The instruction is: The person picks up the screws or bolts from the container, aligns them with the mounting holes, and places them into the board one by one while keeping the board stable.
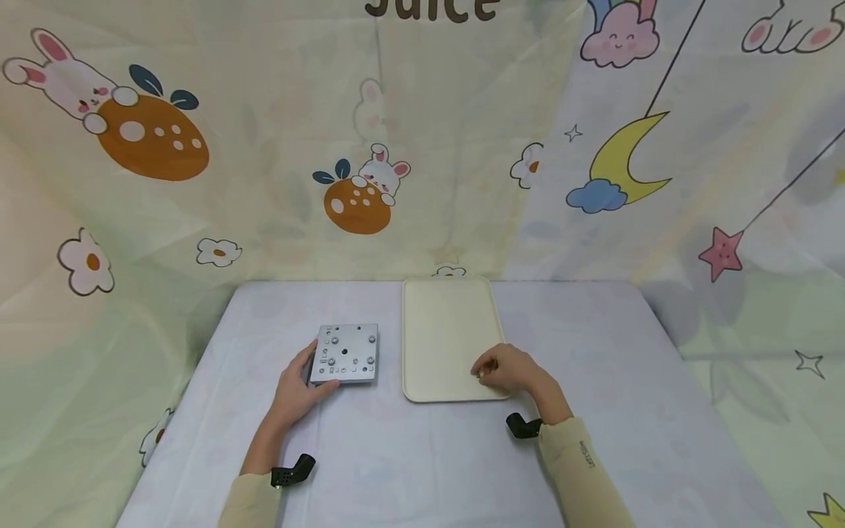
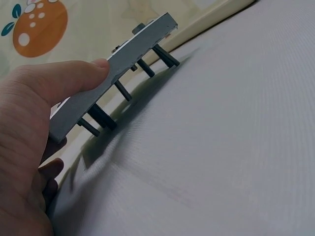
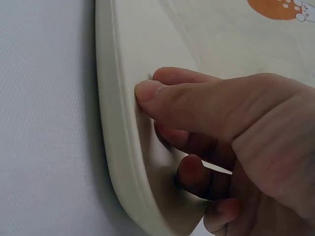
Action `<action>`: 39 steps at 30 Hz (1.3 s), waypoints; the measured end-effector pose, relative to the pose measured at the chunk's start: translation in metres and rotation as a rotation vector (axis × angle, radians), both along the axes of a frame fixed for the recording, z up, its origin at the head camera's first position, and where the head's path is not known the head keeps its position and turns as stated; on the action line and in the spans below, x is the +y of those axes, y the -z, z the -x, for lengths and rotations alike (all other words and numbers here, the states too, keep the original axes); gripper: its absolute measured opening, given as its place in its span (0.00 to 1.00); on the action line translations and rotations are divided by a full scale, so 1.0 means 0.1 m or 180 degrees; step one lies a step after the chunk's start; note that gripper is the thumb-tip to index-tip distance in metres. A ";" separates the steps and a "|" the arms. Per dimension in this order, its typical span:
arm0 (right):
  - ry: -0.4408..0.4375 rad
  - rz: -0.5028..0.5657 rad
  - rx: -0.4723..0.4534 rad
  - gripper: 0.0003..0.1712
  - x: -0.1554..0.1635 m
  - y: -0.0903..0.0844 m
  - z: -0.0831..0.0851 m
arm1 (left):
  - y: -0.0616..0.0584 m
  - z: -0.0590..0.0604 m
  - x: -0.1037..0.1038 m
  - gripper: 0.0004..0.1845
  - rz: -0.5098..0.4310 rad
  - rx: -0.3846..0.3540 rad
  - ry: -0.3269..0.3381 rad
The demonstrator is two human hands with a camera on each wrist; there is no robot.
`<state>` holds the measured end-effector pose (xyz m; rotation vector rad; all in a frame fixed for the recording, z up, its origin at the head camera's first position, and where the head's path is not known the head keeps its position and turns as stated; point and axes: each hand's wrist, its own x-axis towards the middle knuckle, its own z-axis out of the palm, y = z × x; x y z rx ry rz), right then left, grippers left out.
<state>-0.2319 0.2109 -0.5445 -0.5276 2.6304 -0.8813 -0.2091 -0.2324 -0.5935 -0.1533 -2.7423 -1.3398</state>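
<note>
My left hand [image 1: 296,392] grips a square grey metal plate [image 1: 345,353] by its left side, thumb along the near edge. Holes, small engraved marks and several bolt heads show on its top face. In the left wrist view, threaded bolts [image 2: 123,91] stick out of the plate's underside, above the white cloth. Over the near right part of a cream tray [image 1: 449,330], my right hand [image 1: 510,369] pinches a small metal piece [image 1: 478,375] between thumb and forefinger. Fingers hide most of this piece, and I cannot tell its kind.
A white cloth [image 1: 429,462] covers the table. The tray's raised rim [image 3: 110,128] runs beside my right fingers. Behind the table hangs a printed curtain [image 1: 277,147] with rabbits, flowers and a moon. Each wrist wears a black camera [image 1: 293,471].
</note>
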 end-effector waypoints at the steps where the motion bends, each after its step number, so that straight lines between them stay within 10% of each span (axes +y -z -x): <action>1: -0.0027 -0.0015 -0.0006 0.08 -0.01 -0.01 0.01 | 0.00 0.00 -0.01 0.56 0.0004 -0.0021 0.0004; 14: -0.0094 0.0068 -0.0055 0.06 0.04 -0.01 0.12 | 0.04 0.02 -0.01 0.57 -0.0003 -0.0039 -0.0014; 39: 0.0374 0.0520 0.0735 0.04 -0.14 0.10 0.19 | 0.02 0.00 0.00 0.57 0.0012 0.0070 0.0032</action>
